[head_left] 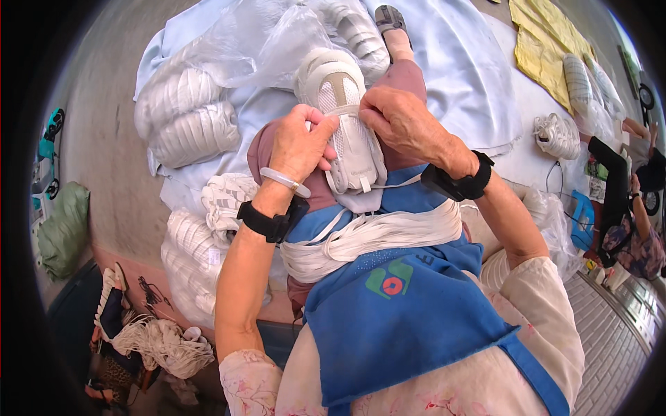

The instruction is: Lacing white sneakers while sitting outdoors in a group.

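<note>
A white and pale grey sneaker (355, 148) rests between my knees, its toe pointing away from me and its tongue toward me. My left hand (300, 143) is closed in a pinch at the sneaker's left side, on a flat white shoelace (342, 111) that crosses the upper. On the other side, my right hand (406, 125) is closed with its fingers curled around the same lace. The fingertips partly hide the lace ends. Across my lap, over a blue apron (416, 305), lies a thick bundle of white shoelaces (374, 234).
Plastic-wrapped white shoes (191, 114) lie at left on a pale blue cloth (461, 76), with a loose sneaker (225, 201) nearer me. A heap of laces (170, 347) sits lower left. Right are another shoe (557, 136), a yellow sheet (544, 41) and a seated person (638, 236).
</note>
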{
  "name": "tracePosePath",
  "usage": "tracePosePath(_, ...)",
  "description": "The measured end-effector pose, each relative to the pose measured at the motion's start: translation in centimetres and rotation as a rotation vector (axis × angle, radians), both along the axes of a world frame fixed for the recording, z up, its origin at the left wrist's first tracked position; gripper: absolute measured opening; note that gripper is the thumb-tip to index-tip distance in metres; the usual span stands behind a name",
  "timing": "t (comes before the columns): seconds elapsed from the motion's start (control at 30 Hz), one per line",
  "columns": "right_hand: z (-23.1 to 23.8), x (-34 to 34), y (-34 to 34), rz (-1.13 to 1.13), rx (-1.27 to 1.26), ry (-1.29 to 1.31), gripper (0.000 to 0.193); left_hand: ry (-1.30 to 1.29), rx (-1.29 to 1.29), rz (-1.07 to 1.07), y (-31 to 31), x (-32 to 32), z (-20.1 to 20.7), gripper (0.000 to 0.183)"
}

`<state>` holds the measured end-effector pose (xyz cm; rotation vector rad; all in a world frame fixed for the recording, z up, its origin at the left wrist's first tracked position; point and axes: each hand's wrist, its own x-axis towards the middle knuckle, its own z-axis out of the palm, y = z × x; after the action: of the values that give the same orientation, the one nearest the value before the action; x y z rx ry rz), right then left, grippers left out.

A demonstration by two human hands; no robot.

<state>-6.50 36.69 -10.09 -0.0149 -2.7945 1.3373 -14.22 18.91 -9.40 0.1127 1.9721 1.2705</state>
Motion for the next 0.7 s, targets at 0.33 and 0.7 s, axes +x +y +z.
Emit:
tracePosePath(0.33,0.5,-3.3,1.4,0.229,0.159,-0.185,0.016,-0.041,0.031,-0.008,0.1,-0.3,-0.4,0.026)
tracePosePath(0.7,0.2,-3.3,2.3,0.296,-0.003,-0.214,0.017,-0.121,0.066,0.005,0.4,-0.3,0.1,0.021)
